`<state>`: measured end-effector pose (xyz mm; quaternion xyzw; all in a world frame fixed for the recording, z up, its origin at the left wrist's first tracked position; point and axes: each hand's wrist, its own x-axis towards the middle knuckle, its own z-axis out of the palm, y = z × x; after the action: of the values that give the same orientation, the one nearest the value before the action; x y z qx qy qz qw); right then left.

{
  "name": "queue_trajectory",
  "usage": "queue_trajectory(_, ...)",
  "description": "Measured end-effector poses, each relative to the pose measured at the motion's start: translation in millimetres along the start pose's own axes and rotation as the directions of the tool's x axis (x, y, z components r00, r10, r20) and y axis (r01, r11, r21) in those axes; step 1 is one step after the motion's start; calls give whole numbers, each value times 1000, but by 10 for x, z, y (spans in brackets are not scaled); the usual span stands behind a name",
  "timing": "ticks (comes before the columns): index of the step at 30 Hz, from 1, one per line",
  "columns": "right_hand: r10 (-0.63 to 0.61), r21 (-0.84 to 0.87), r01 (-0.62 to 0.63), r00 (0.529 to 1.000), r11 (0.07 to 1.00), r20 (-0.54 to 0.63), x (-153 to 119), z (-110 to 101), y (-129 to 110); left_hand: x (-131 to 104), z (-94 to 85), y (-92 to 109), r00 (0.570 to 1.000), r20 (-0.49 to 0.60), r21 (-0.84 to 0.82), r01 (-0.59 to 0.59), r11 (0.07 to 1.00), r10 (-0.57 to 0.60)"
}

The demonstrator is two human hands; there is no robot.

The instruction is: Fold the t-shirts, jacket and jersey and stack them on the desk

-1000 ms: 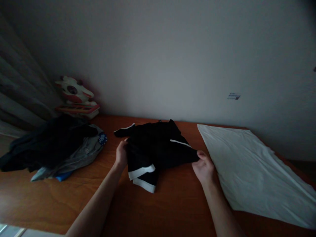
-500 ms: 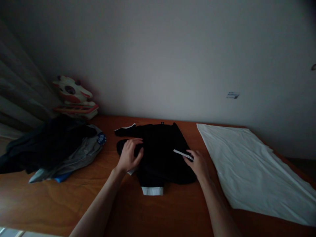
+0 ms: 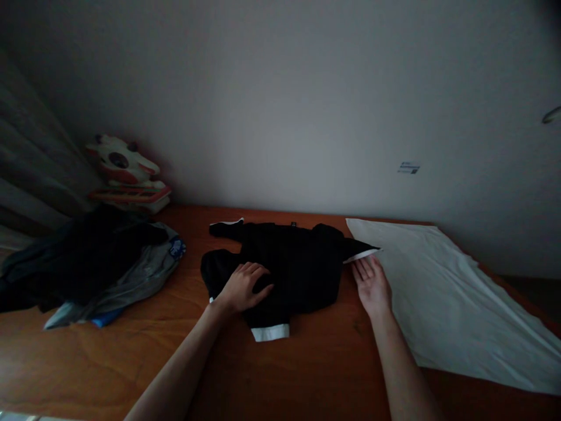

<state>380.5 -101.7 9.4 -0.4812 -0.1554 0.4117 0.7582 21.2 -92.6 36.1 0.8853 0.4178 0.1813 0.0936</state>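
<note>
A black garment with white-trimmed ends [image 3: 307, 275] lies spread in the middle of the wooden table [image 3: 307, 380]; I cannot tell its exact kind. My left hand [image 3: 246, 286] rests palm down on its left part, fingers stretched out and thumb apart. At the garment's right side, a black flap with a white edge [image 3: 362, 254] points out to the right. Just below that edge my right hand [image 3: 371, 283] is turned palm up, fingers extended, with the fingertips at the white trim. A white-ended piece [image 3: 270, 332] sticks out toward me at the bottom.
A flat white cloth [image 3: 447, 298] lies on the right. At the left is a heap of dark and grey clothes [image 3: 100, 257], with a cow-shaped toy keyboard [image 3: 129, 169] behind it. A wall [image 3: 280, 117] borders the table's far side.
My right hand has moved right and turned palm up, and the white-edged flap now extends rightward. My left hand has slid slightly right and toward me over the garment.
</note>
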Motion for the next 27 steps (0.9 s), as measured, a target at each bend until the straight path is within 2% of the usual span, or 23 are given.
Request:
queue_trajectory(2, 40, -148, -32, 998, 988, 49, -7, -9, 52, -14, -5, 14, 1000, 16, 1, -21, 1000, 21)
queue_trajectory(4, 21, -391, 33, 991, 920, 135, -59, 2, 116, -31, 0, 40, 997, 62, 11, -49, 999, 48)
queue_trajectory(6, -68, -618, 201, 970, 760, 233, -128, 24, 200, -43, 23, 75, 994, 99, 38, -39, 999, 35)
queue_trajectory(9, -174, -810, 422, 907, 407, 384, -219, 60, 354, -37, 65, 127, 993, 114, 68, 1, 998, -9)
queue_trajectory(11, -164, -843, 492, 870, 219, 465, -261, 79, 443, -21, 62, 150, 993, 115, 45, -8, 999, 2)
queue_trajectory(12, -151, -836, 524, 851, 162, 503, -277, 88, 473, -13, 44, 158, 993, 117, 16, -24, 1000, 22)
queue_trajectory(13, -141, -812, 568, 822, 132, 552, -288, 97, 490, -6, 16, 164, 991, 124, -31, -45, 999, 49)
queue_trajectory(15, -171, -726, 676, 736, 130, 655, -302, 114, 484, 1, -61, 180, 984, 149, -160, -74, 984, 98)
queue_trajectory(17, -295, -664, 737, 667, 126, 684, -310, 123, 441, -3, -137, 210, 977, 192, -274, -31, 961, 86)
queue_trajectory(18, -370, -670, 735, 655, 109, 658, -312, 121, 416, -7, -167, 232, 975, 212, -306, 10, 952, 58)
queue_trajectory(19, -433, -701, 708, 660, 86, 614, -314, 112, 392, -12, -186, 256, 974, 226, -317, 49, 947, 25)
queue_trajectory(21, -478, -790, 612, 703, 32, 526, -312, 79, 362, -18, -198, 304, 973, 228, -306, 89, 948, -18)
queue_trajectory(24, -372, -850, 526, 786, -18, 494, -281, 20, 366, -13, -158, 344, 976, 217, -321, 81, 944, -10)
queue_trajectory(25, -325, -849, 529, 802, -2, 501, -269, 14, 375, -10, -135, 346, 978, 207, -348, 83, 934, -10)
queue_trajectory(27, -256, -832, 546, 822, 100, 509, -265, 40, 391, -5, -76, 339, 986, 165, -415, 91, 905, -24)
